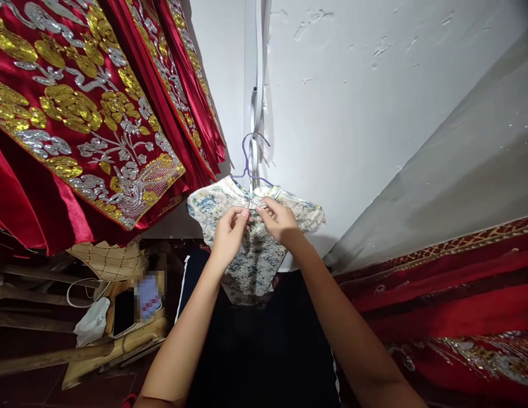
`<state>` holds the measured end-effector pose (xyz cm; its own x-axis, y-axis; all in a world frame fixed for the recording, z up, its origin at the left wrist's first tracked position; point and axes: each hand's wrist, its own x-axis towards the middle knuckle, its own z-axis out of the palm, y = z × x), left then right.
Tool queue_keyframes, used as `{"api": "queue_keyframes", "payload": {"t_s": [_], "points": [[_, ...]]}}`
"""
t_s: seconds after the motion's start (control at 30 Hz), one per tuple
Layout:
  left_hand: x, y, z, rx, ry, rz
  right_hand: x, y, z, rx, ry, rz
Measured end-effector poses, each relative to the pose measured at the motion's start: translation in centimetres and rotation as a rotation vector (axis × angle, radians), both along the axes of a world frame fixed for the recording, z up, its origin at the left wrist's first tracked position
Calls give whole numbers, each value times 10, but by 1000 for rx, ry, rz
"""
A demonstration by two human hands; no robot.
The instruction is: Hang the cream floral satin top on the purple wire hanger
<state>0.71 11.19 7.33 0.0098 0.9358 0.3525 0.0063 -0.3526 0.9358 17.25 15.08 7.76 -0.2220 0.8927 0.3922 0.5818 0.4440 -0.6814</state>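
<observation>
Floral garment (pixel 255 266), one, on a purple hanger (pixel 245 154), before a white wall (pixel 353 113). Left hand (pixel 231 228) and right hand (pixel 281 220): each grip pinching cloth at the collar front, side by side. Red embroidered cloth (pixel 72 107), hanging at left.

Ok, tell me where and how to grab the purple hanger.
Grip the purple hanger at its neck, probably best from the front: that narrow stem shows bare above the floral garment, which hides its arm ends, and the white wall lies behind.
</observation>
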Motion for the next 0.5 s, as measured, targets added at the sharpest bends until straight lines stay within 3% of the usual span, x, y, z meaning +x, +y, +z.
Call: {"api": "queue_keyframes", "payload": {"t_s": [0.13,0.3,0.5], "points": [[3,-2,18,86,99,53,-1,-22,19,-22,-13,108],[-1,4,31,87,166,136,2,-33,34,78,-3,70],[1,1,33,110,209,32,-1,-35,39,38,-29,18]]}}
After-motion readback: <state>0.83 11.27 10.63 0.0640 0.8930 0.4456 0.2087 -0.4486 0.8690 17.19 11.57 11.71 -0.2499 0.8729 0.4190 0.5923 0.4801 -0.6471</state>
